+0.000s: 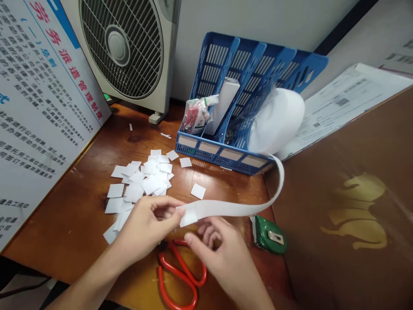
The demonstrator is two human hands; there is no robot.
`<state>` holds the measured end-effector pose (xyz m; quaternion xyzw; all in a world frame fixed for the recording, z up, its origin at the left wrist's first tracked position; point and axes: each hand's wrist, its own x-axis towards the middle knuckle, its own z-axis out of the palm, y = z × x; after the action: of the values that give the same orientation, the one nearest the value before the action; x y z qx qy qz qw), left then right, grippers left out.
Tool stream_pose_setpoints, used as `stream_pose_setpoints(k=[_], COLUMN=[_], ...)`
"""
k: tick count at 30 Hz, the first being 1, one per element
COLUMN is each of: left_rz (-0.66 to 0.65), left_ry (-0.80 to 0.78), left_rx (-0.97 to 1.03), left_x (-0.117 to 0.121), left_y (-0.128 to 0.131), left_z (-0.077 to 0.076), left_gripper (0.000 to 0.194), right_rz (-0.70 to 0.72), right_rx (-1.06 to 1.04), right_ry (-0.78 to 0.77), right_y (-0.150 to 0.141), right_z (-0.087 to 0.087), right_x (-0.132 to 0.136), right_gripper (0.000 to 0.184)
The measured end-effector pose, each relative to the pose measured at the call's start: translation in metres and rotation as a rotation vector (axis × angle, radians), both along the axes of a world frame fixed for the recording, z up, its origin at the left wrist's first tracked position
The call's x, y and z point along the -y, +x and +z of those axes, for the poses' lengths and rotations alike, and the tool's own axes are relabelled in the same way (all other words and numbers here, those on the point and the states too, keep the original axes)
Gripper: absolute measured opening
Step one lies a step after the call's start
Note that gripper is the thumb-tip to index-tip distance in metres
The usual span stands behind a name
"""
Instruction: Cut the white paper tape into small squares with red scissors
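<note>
My left hand [146, 226] pinches the free end of a long white tape strip [232, 209], which curves up and right to a big white roll [277, 118] leaning in the blue file rack. Just right of it, my right hand [219, 254] curls its fingers under the strip's end and touches the cut edge. Red-handled scissors [179, 275] lie on the table beneath both hands. A heap of small white cut squares [140, 183] is spread above my left hand.
A blue file rack [226, 153] holds a bag of clips and a white box. A green tape measure [269, 234] lies right of my hands. A fan [129, 47] stands at the back, a printed board [35, 107] leans left, a brown panel [348, 215] rises right.
</note>
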<state>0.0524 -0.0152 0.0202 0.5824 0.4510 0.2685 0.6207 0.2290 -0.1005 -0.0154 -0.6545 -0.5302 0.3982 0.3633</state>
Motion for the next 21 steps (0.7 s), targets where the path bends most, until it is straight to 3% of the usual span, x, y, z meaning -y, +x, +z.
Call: stream_pose_setpoints(k=[3, 5, 8, 15, 19, 21], left_rz=[0.002, 0.003, 0.014, 0.071, 0.074, 0.073], left_ry=[0.052, 0.074, 0.102, 0.16, 0.177, 0.174], left_rx=[-0.047, -0.063, -0.071, -0.123, -0.125, -0.118], left_x=[-0.009, -0.014, -0.019, -0.031, -0.036, -0.036], left_y=[-0.008, -0.011, -0.014, -0.02, -0.024, -0.025], left_z=[0.006, 0.008, 0.01, 0.017, 0.018, 0.017], left_gripper=[0.022, 0.02, 0.02, 0.019, 0.024, 0.023], right_rz=[0.21, 0.272, 0.227, 0.167, 0.198, 0.152], right_rx=[0.434, 0.582, 0.73, 0.893, 0.909, 0.781], right_ry=[0.066, 0.072, 0.048, -0.031, -0.047, -0.089], right_y=[-0.014, -0.028, -0.047, -0.061, -0.044, -0.029], right_z=[0.001, -0.005, -0.017, -0.018, -0.011, -0.011], right_x=[0.024, 0.039, 0.049, 0.037, 0.047, 0.058], right_gripper=[0.004, 0.02, 0.041, 0.036, 0.038, 0.04])
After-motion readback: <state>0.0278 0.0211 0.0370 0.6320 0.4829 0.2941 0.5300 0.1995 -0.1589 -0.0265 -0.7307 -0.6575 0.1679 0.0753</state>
